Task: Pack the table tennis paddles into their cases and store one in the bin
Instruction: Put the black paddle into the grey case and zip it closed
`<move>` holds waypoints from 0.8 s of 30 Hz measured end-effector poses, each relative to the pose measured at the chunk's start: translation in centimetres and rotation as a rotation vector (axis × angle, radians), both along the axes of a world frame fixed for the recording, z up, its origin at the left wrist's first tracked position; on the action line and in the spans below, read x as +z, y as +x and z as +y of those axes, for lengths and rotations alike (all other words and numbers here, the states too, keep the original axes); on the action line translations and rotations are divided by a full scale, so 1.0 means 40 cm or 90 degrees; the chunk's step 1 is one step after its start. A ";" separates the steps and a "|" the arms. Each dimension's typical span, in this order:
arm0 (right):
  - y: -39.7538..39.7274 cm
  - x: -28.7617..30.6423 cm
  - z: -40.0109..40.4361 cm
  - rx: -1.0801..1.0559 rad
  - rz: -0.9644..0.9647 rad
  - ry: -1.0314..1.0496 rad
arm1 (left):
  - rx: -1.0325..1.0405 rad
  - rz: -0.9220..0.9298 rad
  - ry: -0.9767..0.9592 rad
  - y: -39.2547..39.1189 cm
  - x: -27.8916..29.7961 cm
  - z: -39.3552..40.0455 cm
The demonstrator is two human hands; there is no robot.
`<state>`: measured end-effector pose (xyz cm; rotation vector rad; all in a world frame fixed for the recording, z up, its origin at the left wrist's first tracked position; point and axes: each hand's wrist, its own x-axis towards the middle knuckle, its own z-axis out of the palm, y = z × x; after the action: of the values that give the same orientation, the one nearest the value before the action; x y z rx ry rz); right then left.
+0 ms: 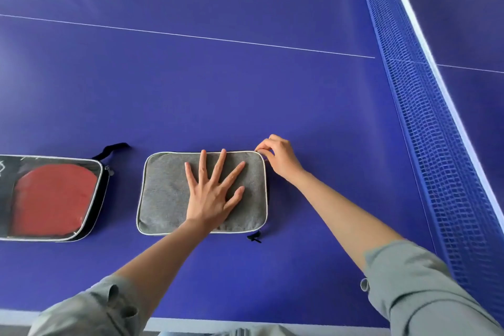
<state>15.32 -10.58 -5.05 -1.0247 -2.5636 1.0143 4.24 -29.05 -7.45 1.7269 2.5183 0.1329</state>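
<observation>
ok, zipping step on the grey case (169, 194), centre of the frame on the blue table (245, 90). i'm pressing my left hand (211, 194) flat on the case, fingers straight and spread, pinning it down. my right hand (278, 158) is sitting at the case's upper right corner, fingertips curled and pinching something small on the edge, probably the zipper pull; too small to say for sure. a black pull tab (255, 236) is lying at the lower right corner. can't see a paddle inside, case looks closed over.

second case (101, 199) is lying at the left edge of the frame, well apart, with a red paddle (51, 199) showing in it; i can't tell if it is open or has a clear face. no bin in view.

next move, my guess: i'm needing to run the zipper round the corner while holding the case down, then deal with the left case. risk: fabric bunching at the corner.
</observation>
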 end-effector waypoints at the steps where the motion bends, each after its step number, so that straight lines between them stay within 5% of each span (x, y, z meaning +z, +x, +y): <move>1: 0.015 -0.009 -0.004 -0.004 0.007 -0.007 | 0.006 0.006 0.002 0.002 0.001 -0.001; 24: 0.254 -0.078 -0.402 -0.280 0.119 -0.105 | 0.035 0.006 -0.033 0.014 0.016 0.001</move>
<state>25.48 -26.66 -8.17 -1.3817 -2.0074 1.1417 4.80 -29.01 -6.80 1.6435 2.5532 0.0624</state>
